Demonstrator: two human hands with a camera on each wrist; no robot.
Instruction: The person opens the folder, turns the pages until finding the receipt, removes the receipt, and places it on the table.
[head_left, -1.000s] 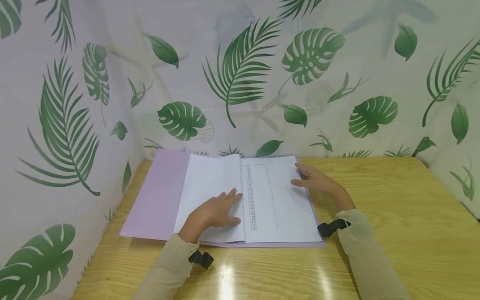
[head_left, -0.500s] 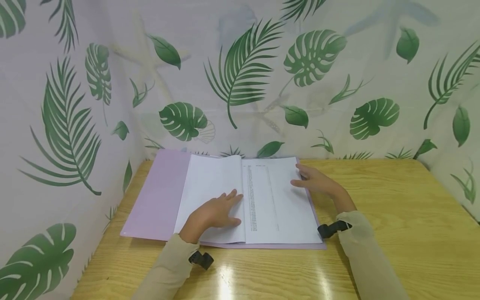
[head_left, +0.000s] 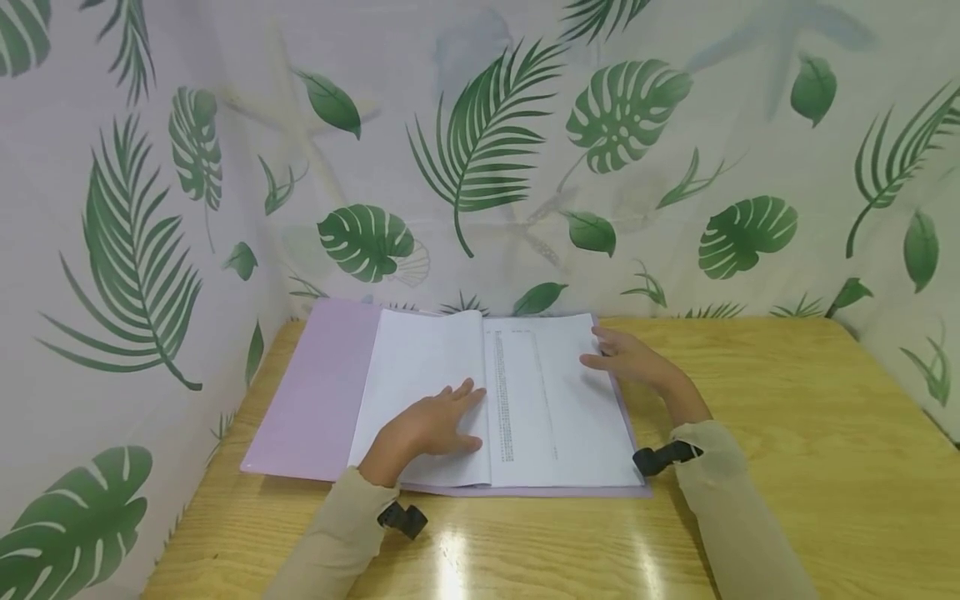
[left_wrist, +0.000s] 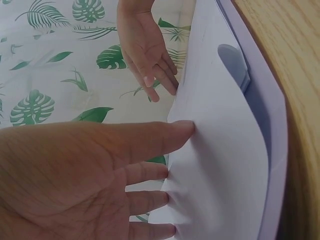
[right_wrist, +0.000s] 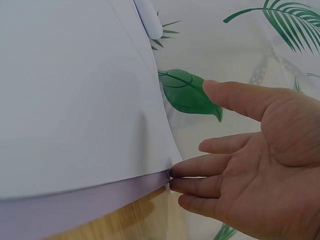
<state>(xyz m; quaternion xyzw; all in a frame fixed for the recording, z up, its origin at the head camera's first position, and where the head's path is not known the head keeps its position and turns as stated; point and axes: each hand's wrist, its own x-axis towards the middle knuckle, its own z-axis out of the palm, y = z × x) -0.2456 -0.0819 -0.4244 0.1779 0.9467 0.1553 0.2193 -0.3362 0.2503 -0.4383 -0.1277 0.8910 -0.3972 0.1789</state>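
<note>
A purple folder (head_left: pixel 318 392) lies spread on the table, with white sheets inside it turned to a left page (head_left: pixel 420 354) and a printed right page (head_left: pixel 577 417). My left hand (head_left: pixel 427 429) rests on the left page near the fold, fingers spread. In the left wrist view, its fingertips and thumb (left_wrist: pixel 182 134) press on the paper, which bows up along its near edge. At the right margin, my right hand (head_left: pixel 633 358) has its fingertips right at the edge of the sheets. The right wrist view shows its thumb (right_wrist: pixel 225 95) held apart from the paper.
The wooden table (head_left: pixel 787 417) extends to the right of the folder and in front of it. A leaf-patterned cloth (head_left: pixel 480 167) hangs behind and to the left. Each sleeved wrist wears a black strap-like device (head_left: pixel 402 519).
Both hands and the folder stay almost where they were. The right thumb has lifted very slightly over the page.
</note>
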